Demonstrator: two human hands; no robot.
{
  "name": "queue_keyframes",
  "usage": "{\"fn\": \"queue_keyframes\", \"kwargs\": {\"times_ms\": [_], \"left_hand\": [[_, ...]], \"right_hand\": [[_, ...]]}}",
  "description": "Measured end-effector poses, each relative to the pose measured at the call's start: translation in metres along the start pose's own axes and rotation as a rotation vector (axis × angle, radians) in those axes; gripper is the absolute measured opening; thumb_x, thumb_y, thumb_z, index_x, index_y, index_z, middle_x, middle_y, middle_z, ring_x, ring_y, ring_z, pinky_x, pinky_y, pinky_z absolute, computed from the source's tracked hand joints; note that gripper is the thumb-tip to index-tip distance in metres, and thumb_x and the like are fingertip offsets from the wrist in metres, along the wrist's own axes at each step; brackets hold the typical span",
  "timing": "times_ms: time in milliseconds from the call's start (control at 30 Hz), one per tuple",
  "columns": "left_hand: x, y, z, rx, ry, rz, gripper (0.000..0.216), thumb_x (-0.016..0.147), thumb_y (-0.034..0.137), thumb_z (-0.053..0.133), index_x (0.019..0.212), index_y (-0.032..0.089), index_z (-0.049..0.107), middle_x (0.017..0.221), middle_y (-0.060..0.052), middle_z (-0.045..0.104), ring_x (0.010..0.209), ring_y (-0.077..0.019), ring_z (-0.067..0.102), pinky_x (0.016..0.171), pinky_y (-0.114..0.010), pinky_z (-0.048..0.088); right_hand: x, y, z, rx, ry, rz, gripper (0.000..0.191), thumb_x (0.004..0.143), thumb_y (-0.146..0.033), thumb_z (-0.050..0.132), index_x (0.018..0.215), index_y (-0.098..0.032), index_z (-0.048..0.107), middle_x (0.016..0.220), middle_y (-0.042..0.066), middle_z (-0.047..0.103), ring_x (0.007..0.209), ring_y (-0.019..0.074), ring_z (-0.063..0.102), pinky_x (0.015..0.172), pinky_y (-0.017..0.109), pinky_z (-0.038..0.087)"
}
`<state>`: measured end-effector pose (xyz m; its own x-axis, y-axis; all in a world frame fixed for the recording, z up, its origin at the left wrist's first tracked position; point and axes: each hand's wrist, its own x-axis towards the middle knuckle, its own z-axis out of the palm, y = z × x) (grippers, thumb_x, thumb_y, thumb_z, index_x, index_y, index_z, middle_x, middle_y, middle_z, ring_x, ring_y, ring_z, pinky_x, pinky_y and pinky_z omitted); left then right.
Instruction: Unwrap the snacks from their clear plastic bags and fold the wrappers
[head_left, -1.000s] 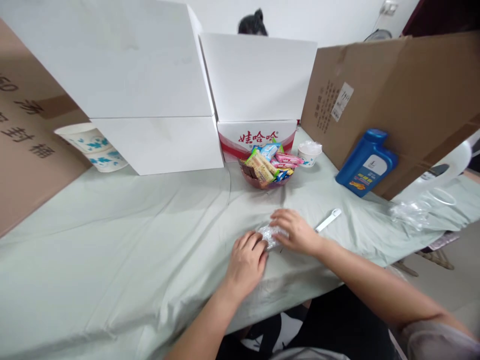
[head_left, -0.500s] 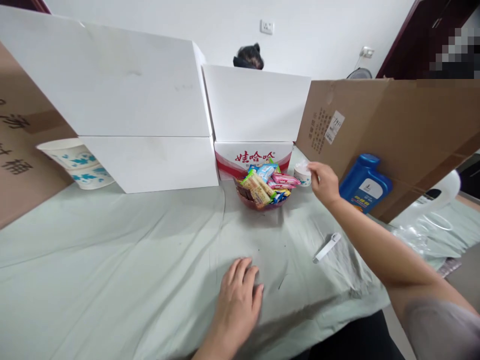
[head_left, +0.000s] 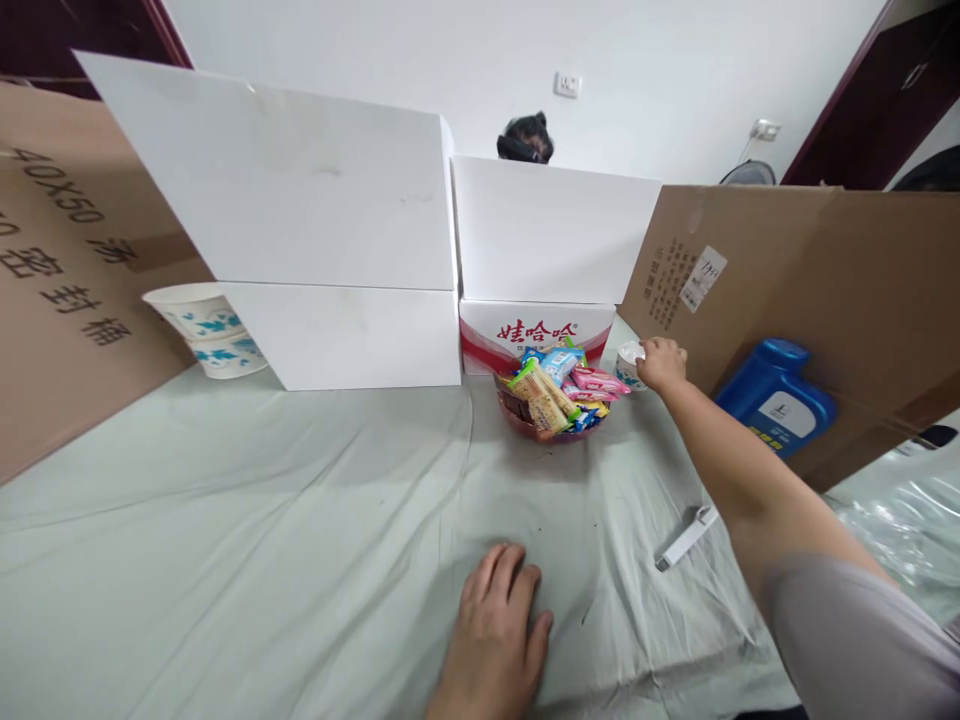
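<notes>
Our right hand (head_left: 661, 365) reaches the leaf-printed paper cup (head_left: 629, 373) at its fingertips; whether it grips, we cannot tell. Our left hand (head_left: 499, 635) lies palm-down, fingers loosely spread. An inward nudge could tip the cup against the snack bowl (head_left: 523, 427).

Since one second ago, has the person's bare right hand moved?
Yes: the bare right hand moved forward and rightward, from the near side of the round reddish snack bowl to the small white paper cup beside it.
</notes>
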<state>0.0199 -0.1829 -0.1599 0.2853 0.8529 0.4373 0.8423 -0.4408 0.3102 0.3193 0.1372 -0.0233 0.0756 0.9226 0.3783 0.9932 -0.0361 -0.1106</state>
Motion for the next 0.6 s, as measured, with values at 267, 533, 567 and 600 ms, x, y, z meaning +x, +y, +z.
{"fn": "queue_keyframes", "kwargs": {"times_ms": [267,533,567,600], "left_hand": [[0.003,0.006,0.001,-0.025,0.026,-0.038,0.027,0.081,0.021,0.059,0.108,0.021,0.062,0.124,-0.011,0.06,0.12,-0.0328,0.052,0.093,-0.051,0.051],[0.005,0.007,-0.006,-0.041,-0.044,-0.052,0.027,0.083,0.023,0.059,0.11,0.019,0.063,0.127,-0.012,0.058,0.122,-0.0328,0.05,0.097,-0.052,0.049],[0.005,0.007,-0.007,-0.043,-0.054,-0.053,0.027,0.083,0.023,0.059,0.11,0.02,0.063,0.127,-0.012,0.058,0.123,-0.0327,0.05,0.097,-0.052,0.049],[0.005,0.007,-0.007,-0.044,-0.062,-0.055,0.027,0.084,0.023,0.059,0.111,0.02,0.063,0.128,-0.012,0.058,0.123,-0.0325,0.05,0.097,-0.051,0.049]], "right_hand": [[-0.098,-0.098,-0.036,0.233,0.277,-0.601,0.032,0.095,-0.036,0.043,0.116,-0.02,0.06,0.119,0.013,0.06,0.117,0.0276,0.048,0.101,0.042,0.033],[-0.153,-0.16,-0.015,-0.038,0.032,-0.727,0.044,0.092,-0.017,0.049,0.135,-0.014,0.05,0.104,0.017,0.065,0.092,0.0275,0.061,0.086,0.044,0.045],[-0.151,-0.158,-0.013,-0.049,-0.01,-0.707,0.046,0.093,-0.016,0.046,0.139,-0.013,0.047,0.102,0.018,0.066,0.091,0.0277,0.061,0.083,0.043,0.046],[-0.15,-0.154,-0.012,-0.056,-0.047,-0.696,0.048,0.094,-0.014,0.044,0.142,-0.012,0.043,0.101,0.018,0.066,0.092,0.0281,0.062,0.081,0.043,0.047]]}}
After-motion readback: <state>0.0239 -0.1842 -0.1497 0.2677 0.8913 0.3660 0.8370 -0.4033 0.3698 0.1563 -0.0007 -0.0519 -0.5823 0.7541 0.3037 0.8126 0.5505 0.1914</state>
